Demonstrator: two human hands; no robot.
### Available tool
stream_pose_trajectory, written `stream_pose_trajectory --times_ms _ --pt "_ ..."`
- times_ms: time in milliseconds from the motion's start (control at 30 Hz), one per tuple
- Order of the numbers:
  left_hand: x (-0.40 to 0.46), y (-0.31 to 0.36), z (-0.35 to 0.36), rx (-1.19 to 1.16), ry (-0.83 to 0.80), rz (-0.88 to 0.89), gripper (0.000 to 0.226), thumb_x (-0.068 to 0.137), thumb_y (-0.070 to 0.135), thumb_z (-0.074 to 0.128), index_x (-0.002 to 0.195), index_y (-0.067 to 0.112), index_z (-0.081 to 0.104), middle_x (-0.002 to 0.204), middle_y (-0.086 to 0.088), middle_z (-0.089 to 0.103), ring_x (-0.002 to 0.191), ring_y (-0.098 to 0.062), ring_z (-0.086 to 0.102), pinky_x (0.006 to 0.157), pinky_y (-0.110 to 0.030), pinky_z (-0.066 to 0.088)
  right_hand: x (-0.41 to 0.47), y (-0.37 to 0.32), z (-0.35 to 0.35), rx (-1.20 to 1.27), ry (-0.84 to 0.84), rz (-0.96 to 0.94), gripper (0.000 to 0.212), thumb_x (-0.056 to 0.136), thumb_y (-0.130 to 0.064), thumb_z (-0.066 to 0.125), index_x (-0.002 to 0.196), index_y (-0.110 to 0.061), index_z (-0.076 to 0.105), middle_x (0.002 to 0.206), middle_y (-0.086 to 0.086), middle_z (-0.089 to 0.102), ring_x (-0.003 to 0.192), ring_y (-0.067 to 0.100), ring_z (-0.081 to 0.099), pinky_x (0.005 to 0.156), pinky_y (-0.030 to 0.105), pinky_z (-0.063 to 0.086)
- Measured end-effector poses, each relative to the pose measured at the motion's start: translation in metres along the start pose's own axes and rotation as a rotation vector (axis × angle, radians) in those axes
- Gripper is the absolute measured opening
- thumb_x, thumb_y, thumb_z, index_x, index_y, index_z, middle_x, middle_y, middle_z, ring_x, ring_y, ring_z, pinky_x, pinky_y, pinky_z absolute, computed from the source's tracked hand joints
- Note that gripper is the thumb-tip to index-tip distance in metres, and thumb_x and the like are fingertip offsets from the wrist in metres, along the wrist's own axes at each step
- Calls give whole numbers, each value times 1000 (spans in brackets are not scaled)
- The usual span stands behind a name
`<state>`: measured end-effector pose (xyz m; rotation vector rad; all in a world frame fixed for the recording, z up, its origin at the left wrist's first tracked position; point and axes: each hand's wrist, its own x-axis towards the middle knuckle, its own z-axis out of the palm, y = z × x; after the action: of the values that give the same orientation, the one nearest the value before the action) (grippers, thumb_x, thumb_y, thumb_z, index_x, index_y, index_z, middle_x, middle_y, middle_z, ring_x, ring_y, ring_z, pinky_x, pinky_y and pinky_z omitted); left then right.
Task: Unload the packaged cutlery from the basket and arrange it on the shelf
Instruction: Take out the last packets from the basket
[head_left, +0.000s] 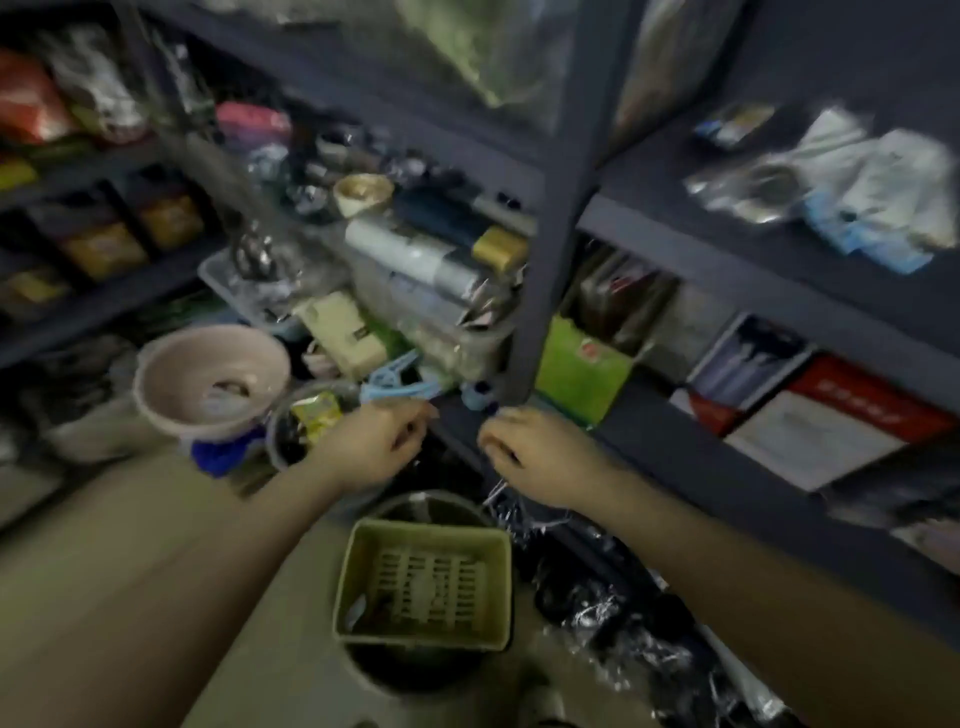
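Counting left to right, frame blurred:
- 1 pink bowl (210, 379) on the left, floor level.
- 1 left hand (371, 447), fingers curled; grip contents: cannot tell.
- 1 green basket (423, 587) below both hands, on a dark pot; slatted floor showing, 1 small item in its left corner.
- 1 right hand (530, 457), fingers curled at the shelf (727, 478) edge, crinkly clear packaging (511, 512) hanging beneath it; whether it is gripped: cannot tell.

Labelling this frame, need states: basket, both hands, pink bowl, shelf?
basket: upright on a dark round container, nearly empty, something small left in one corner
left hand: fingers curled, contents unclear in the blur
right hand: curled on a shiny clear-wrapped pack
pink bowl: upright
shelf: crowded with packaged goods
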<state>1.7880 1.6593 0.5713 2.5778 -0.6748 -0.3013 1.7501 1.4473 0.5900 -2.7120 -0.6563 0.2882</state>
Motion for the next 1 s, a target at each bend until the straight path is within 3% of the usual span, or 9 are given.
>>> stream_pose_trajectory --times_ms 133,200,267,400,467,633,733,900,1000 --pt "-39 -65 68 -90 -108 -203 46 80 31 37 113 10 60 98 -16 66 87 -31 62 76 -32 47 22 19 116 117 -284 182 15 92 -15 42 83 -10 53 86 9 52 79 29 53 74 43 45" --pt "-52 -87 108 -129 -159 -231 51 78 37 30 104 9 64 97 -20 66 88 -33 63 79 -30 45 24 29 175 144 -372 273 22 89 -20 38 92 -8 57 92 9 52 86 23 51 80 37 43" --pt "-62 -112 154 -174 -239 -281 48 80 41 27 97 13 63 102 -21 64 90 -35 62 85 -34 48 26 40 237 163 -463 347 30 93 -19 40 115 -5 56 109 11 57 101 24 55 88 32 43" --pt "-74 -161 245 -115 -357 -430 48 85 32 35 126 12 50 128 -14 48 115 -32 51 91 -31 43 32 70 363 134 -657 365 38 96 -24 42 129 -7 43 136 13 46 123 28 46 97 31 40" --pt "-73 -178 283 -73 -379 -447 40 91 25 40 130 12 45 133 -14 43 121 -30 47 94 -31 42 43 85 408 95 -642 371 42 94 -24 44 133 -10 38 141 11 40 126 29 42 100 35 40" --pt "-56 -198 336 7 -293 -282 44 88 13 49 132 10 43 126 -15 51 115 -31 51 86 -34 47 74 119 475 -27 -350 305 67 91 -20 50 148 -13 17 153 9 24 139 25 29 114 42 29" --pt "-41 -210 350 83 -320 -251 44 92 19 45 134 12 41 131 -12 48 122 -29 45 96 -37 46 86 133 499 -49 -310 235 63 92 -16 46 148 -15 17 153 8 28 140 22 29 116 42 27" --pt "-25 -224 369 261 -549 -284 46 95 19 39 140 14 30 141 -10 38 124 -26 42 96 -37 46 101 136 513 -266 -356 237 35 91 -16 46 126 -12 45 133 11 46 120 27 47 97 40 41" --pt "-24 -223 383 352 -700 -347 45 94 14 37 138 12 30 140 -12 38 125 -29 41 92 -39 47 108 140 514 -239 -461 314 29 92 -13 46 121 -13 46 123 9 52 106 25 55 86 39 47"
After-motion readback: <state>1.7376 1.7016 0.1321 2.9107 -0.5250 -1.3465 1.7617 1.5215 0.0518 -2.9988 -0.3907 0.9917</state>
